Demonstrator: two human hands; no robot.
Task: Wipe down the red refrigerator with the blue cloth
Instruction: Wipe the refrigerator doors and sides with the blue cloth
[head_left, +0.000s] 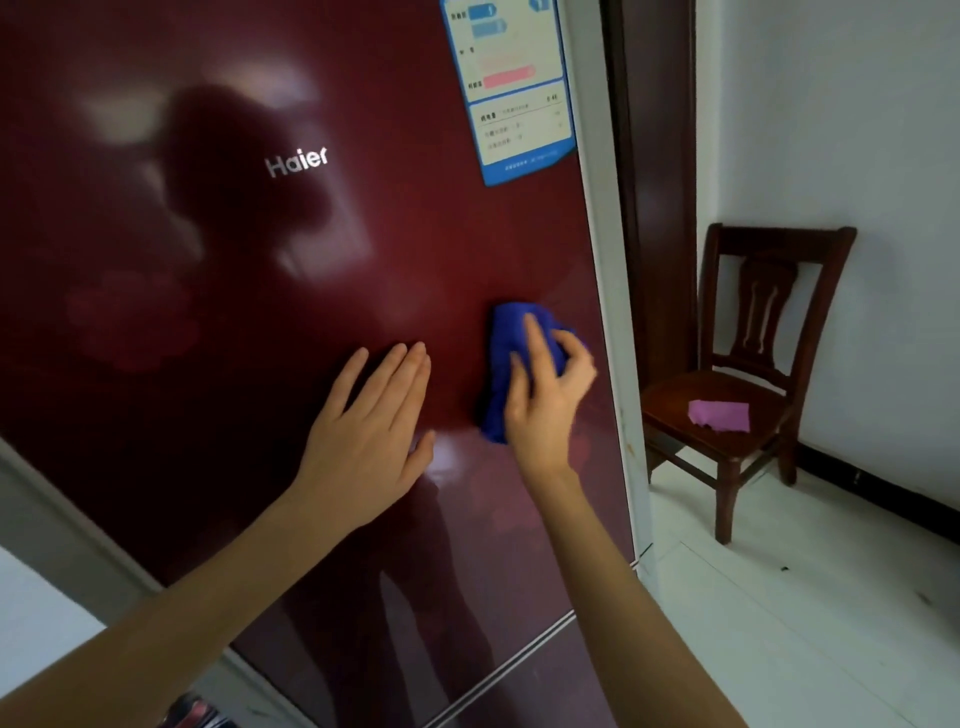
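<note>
Right hand curls around bunched blue cloth, pressing it on the red refrigerator door near its right edge. Left hand, just left, lies flat, fingers straight, on the door. Cloth looks soft, light; glossy door probably slippery.

Dim indoor light; soft glare patches and a silhouette on the glossy refrigerator; right hand maybe motion-blurred; frame edges bowed.

I read "Haier" in silver letters on the red refrigerator door; its blue-edged energy label is too blurred.
</note>
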